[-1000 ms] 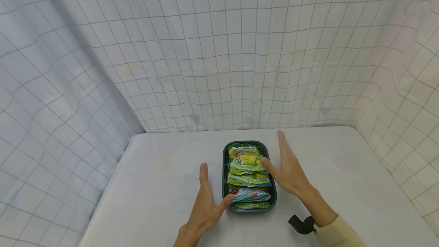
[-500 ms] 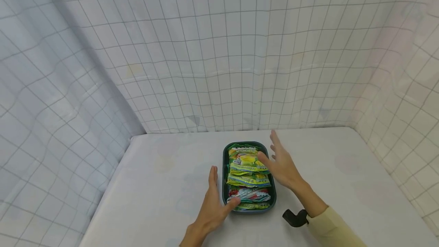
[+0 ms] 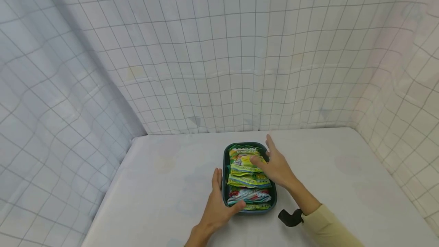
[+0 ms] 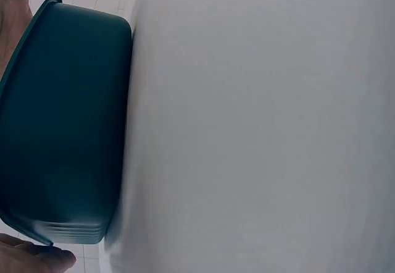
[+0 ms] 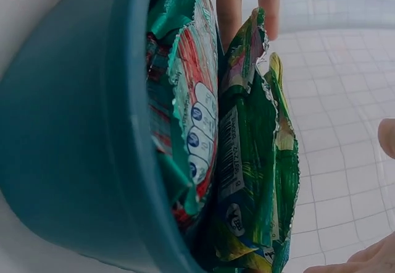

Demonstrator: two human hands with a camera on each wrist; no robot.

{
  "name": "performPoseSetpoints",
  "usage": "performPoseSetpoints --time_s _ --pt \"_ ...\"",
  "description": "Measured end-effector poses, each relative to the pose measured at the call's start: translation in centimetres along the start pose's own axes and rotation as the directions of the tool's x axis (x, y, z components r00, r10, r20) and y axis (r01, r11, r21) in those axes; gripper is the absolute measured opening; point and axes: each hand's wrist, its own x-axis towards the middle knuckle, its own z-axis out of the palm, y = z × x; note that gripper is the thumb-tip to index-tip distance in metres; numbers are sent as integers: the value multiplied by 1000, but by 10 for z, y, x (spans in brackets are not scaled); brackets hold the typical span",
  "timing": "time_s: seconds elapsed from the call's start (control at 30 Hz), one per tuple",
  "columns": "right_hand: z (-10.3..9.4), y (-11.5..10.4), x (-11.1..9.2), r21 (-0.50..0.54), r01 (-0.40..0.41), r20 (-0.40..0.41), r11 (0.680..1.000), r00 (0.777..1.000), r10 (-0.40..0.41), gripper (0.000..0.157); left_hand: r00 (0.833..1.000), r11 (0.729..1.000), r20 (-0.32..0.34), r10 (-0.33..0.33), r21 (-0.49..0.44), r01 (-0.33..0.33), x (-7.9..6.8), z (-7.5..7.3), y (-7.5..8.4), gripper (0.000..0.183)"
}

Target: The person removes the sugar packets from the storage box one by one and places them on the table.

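White table (image 3: 161,193) holds a tub (image 3: 255,212) between spread, empty hands (image 3: 216,207) (image 3: 278,169); right wrist view alone shows barcode (image 5: 231,152).

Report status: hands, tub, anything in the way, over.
Left hand open at left of tub, right hand open at right; contact unclear. Tub upright on table, packets poking out. Nothing seen blocking either hand.

Head view: soft, diffuse light, cool left, warmer right; lettering on packets (image 3: 247,180) blurred. Left wrist: dim, tub (image 4: 65,115) shaded. Right wrist: foil edges (image 5: 270,94) glinting.
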Motion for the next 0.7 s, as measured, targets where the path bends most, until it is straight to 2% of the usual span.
performPoseSetpoints --time_s 0.33,0.57,0.7 --pt "6 -4 3 -45 -38 13 998 999 38 99 1000 999 -7 -6 -43 6 0 4 -4 129" --pt "15 -4 5 -94 -56 -25 994 998 54 90 1000 998 -14 -6 -67 5 2 6 -5 130" --pt "19 -3 6 -120 -70 -31 990 997 67 91 1000 997 -8 -9 -73 8 2 7 -5 130"
